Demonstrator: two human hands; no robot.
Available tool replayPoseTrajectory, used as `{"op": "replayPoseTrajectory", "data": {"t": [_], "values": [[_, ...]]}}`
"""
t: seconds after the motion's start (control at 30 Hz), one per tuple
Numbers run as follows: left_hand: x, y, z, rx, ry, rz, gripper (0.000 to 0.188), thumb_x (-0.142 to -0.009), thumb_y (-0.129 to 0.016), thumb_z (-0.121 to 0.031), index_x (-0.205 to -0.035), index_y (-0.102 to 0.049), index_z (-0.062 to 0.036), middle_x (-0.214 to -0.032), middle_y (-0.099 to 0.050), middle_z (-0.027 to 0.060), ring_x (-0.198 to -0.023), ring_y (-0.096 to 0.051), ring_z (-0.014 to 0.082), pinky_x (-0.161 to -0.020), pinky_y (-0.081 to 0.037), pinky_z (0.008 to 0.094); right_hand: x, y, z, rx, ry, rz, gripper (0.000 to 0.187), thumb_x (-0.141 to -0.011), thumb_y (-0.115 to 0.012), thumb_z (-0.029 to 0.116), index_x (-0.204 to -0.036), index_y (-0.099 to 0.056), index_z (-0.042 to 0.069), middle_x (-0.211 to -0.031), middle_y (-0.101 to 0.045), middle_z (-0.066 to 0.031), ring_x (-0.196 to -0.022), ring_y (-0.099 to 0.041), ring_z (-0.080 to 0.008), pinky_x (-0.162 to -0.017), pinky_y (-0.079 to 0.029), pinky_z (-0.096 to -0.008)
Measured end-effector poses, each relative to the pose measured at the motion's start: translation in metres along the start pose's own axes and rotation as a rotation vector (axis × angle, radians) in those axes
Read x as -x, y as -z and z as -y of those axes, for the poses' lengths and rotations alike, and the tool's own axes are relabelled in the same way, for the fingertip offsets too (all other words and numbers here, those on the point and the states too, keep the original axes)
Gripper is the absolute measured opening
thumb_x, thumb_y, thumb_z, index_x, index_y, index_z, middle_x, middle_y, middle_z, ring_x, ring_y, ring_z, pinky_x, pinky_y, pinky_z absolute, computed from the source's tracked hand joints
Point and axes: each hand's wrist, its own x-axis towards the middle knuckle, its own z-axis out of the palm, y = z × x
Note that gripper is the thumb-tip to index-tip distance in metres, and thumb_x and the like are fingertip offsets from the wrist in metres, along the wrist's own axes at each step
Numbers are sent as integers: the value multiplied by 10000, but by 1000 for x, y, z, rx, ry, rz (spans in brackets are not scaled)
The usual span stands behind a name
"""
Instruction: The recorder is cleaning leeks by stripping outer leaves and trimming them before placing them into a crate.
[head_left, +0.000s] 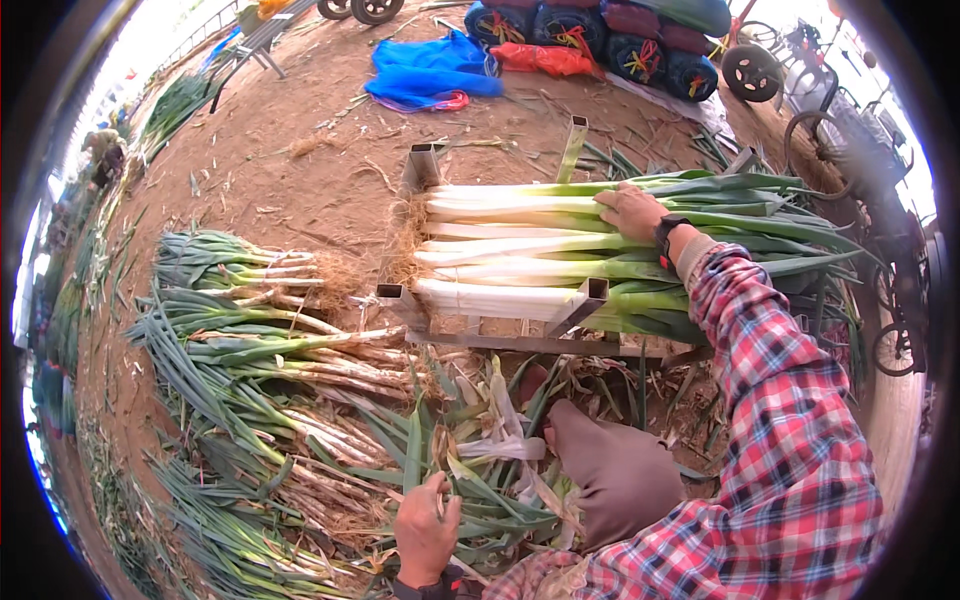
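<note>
My right hand [630, 212] lies flat on top of a stack of cleaned leeks [520, 245], white stems pointing left and green leaves right, laid in a metal frame [425, 168] on the dirt. A watch sits on that wrist and the sleeve is red plaid. My left hand [425, 530] is low at the front, fingers closed around green leek trimmings [480, 490] in the waste pile by my knee [615, 470].
A heap of uncleaned leeks with roots [270, 340] spreads on the left. Blue cloth [430, 75] and tied dark bundles [600, 35] lie at the back. Bicycles and wheels [860, 150] stand along the right.
</note>
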Motion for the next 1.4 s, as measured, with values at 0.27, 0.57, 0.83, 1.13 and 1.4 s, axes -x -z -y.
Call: {"op": "replayPoseTrajectory", "data": {"t": [0.27,0.57,0.83,1.13,1.4], "values": [[9,7,4,-11,-49,6,426,-768,-717,-96,-1167,-583,-28,-932,-649,119,-845,-614,308,-747,-483,403,-40,-20,22,581,97,-110,208,-801,-595,220,-965,-639,99,-1014,-596,-161,-1033,-549,-314,-878,-467,-423],[29,18,-13,-50,-114,47,427,-803,-689,-190,-1180,-565,-33,-874,-618,108,-833,-614,283,-742,-488,385,-36,34,-43,-49,216,79,260,-882,-566,235,-848,-576,-23,-713,-563,-119,-714,-586,-191,-625,-470,-360],[67,133,52,391,122,252,345,-865,-652,-227,-1137,-614,-19,-933,-678,107,-853,-667,205,-748,-518,316,119,108,166,-477,490,170,147,-963,-479,147,-943,-560,26,-771,-522,-5,-630,-515,-52,-576,-403,-200],[174,61,378,823,1159,-674,221,-873,-591,-187,-993,-642,-8,-904,-697,106,-818,-690,199,-656,-542,331,92,-10,318,-236,573,506,165,-884,-556,85,-1010,-587,-16,-825,-585,-59,-755,-574,-141,-688,-451,-283],[146,-55,451,137,1460,-800,434,-850,-583,-313,-1048,-628,70,-974,-680,231,-914,-649,357,-834,-473,423,119,-58,335,-276,314,509,184,-844,-580,80,-1001,-600,-14,-836,-593,-104,-797,-600,-196,-707,-462,-315]]}}
